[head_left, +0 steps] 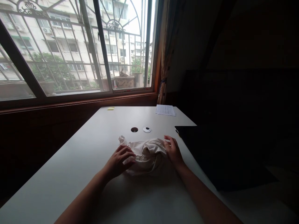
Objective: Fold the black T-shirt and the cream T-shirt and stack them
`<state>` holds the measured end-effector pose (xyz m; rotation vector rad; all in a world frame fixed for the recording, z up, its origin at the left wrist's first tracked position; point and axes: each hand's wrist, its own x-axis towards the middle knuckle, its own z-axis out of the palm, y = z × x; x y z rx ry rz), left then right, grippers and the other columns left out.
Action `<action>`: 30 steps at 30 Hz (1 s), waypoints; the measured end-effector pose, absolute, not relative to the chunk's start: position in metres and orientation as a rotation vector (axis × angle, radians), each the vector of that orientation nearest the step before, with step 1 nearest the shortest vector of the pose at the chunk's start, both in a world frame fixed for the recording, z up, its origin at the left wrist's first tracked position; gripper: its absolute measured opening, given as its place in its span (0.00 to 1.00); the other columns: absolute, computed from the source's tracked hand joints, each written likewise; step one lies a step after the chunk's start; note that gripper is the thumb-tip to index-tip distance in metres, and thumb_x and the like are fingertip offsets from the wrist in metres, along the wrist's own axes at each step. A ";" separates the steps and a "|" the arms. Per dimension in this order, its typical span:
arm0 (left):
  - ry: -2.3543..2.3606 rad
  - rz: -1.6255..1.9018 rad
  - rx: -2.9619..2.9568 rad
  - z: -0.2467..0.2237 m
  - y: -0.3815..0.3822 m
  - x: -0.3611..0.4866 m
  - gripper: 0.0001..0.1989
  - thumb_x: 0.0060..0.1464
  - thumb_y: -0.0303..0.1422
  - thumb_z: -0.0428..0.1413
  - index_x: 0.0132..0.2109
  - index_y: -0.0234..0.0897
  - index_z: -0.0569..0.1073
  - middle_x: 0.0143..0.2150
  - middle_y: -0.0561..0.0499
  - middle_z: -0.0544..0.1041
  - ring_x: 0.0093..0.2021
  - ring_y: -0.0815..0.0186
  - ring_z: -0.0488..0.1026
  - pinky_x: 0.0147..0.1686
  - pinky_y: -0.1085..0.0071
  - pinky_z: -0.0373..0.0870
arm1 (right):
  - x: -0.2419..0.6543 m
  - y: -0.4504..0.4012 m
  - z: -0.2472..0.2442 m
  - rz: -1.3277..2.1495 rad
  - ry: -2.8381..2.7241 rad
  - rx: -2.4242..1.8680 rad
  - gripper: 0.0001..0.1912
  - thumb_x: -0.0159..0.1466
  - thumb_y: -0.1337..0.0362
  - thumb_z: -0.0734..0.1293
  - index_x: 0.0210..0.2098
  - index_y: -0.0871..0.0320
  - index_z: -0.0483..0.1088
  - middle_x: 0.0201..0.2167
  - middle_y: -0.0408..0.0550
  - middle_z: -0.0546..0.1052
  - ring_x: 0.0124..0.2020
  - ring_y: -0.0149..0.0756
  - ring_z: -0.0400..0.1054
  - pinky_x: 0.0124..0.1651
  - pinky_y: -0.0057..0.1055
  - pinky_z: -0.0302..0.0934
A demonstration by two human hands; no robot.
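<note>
A crumpled off-white fabric cloth point(146, 155) lies in a loose heap on the white smooth-topped table point(77, 165), just below the centre of the frame. Its folds gather around a shadowed hollow, and a twisted end rises at its upper left. The left hand point(122, 157) lies over the cloth's left side, palm down; its fingers are parted and loosely bent, its hold relaxed. The right hand point(173, 151) is at the cloth's right edge, fingers extended and slightly apart; whether it grasps the fabric there cannot be told. Just above the cloth are a dark round hole point(134, 129) in the tabletop and, to its right, a white ring-shaped fitting point(147, 129) with a dark opening. Near the table's far edge are a small yellow paper slip point(111, 108), on the left, and printed white sheets point(165, 110), on the right. A black flat-looking item point(210, 152) overlaps the table's right edge. The upper left of the frame is filled by a metal-framed sliding window point(104, 46), bordered on its right by a patterned curtain point(167, 49).
</note>
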<state>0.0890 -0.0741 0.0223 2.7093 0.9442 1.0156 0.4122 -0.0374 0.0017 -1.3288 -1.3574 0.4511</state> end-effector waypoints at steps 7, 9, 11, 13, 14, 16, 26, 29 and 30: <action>0.894 0.826 2.786 0.015 -0.071 0.093 0.08 0.65 0.33 0.57 0.49 0.42 0.77 0.44 0.46 0.77 0.43 0.57 0.70 0.45 0.60 0.72 | 0.402 -0.069 0.037 0.207 -1.928 -0.972 0.18 0.65 0.54 0.70 0.53 0.50 0.73 0.52 0.52 0.73 0.56 0.49 0.66 0.60 0.47 0.63; 0.912 0.857 2.780 0.012 -0.067 0.088 0.06 0.66 0.32 0.55 0.45 0.41 0.78 0.42 0.46 0.77 0.41 0.58 0.69 0.43 0.61 0.72 | 0.398 -0.071 0.037 0.242 -2.083 -0.906 0.21 0.63 0.56 0.72 0.55 0.49 0.73 0.54 0.51 0.74 0.57 0.50 0.65 0.60 0.47 0.62; 0.938 0.928 2.757 0.011 -0.065 0.083 0.07 0.67 0.31 0.54 0.44 0.41 0.77 0.41 0.47 0.77 0.42 0.59 0.70 0.43 0.62 0.71 | 0.397 -0.069 0.035 0.294 -2.086 -0.915 0.16 0.67 0.58 0.68 0.54 0.49 0.75 0.53 0.51 0.75 0.56 0.49 0.67 0.60 0.46 0.63; 0.984 1.057 2.713 0.012 -0.064 0.078 0.08 0.68 0.30 0.53 0.45 0.42 0.78 0.41 0.47 0.77 0.42 0.59 0.70 0.42 0.64 0.71 | 0.399 -0.067 0.033 0.353 -1.975 -0.996 0.13 0.70 0.60 0.63 0.50 0.50 0.76 0.48 0.50 0.77 0.52 0.47 0.70 0.56 0.44 0.65; 1.018 1.148 2.684 0.014 -0.063 0.076 0.07 0.68 0.30 0.54 0.44 0.42 0.78 0.41 0.48 0.77 0.42 0.60 0.70 0.42 0.64 0.71 | 0.402 -0.065 0.032 0.375 -1.884 -1.051 0.13 0.70 0.58 0.62 0.48 0.51 0.76 0.46 0.50 0.78 0.49 0.47 0.72 0.54 0.43 0.66; 1.133 1.391 2.590 0.018 -0.063 0.069 0.06 0.67 0.30 0.55 0.44 0.42 0.78 0.40 0.49 0.76 0.42 0.60 0.71 0.42 0.65 0.71 | 0.408 -0.063 0.031 0.430 -1.662 -1.155 0.14 0.70 0.53 0.63 0.45 0.53 0.76 0.42 0.50 0.80 0.45 0.47 0.73 0.49 0.42 0.68; 1.608 1.848 1.787 0.013 -0.049 0.033 0.09 0.58 0.31 0.55 0.43 0.39 0.78 0.42 0.49 0.73 0.37 0.63 0.74 0.35 0.67 0.74 | 0.410 -0.052 0.026 1.083 -1.037 -1.000 0.23 0.64 0.43 0.67 0.42 0.58 0.75 0.34 0.51 0.81 0.34 0.45 0.75 0.38 0.40 0.71; 1.594 1.793 1.777 0.006 -0.044 0.036 0.07 0.58 0.31 0.54 0.42 0.37 0.76 0.48 0.46 0.72 0.44 0.59 0.75 0.42 0.63 0.78 | 0.412 -0.045 0.017 1.043 -0.953 -1.046 0.22 0.65 0.46 0.66 0.45 0.58 0.76 0.39 0.52 0.82 0.39 0.47 0.77 0.42 0.41 0.72; 1.564 1.806 1.806 0.006 -0.044 0.037 0.07 0.60 0.32 0.54 0.43 0.37 0.76 0.51 0.45 0.70 0.48 0.58 0.75 0.44 0.61 0.79 | 0.413 -0.042 0.014 0.986 -0.929 -1.082 0.22 0.66 0.47 0.65 0.47 0.58 0.75 0.42 0.53 0.82 0.42 0.48 0.77 0.43 0.41 0.72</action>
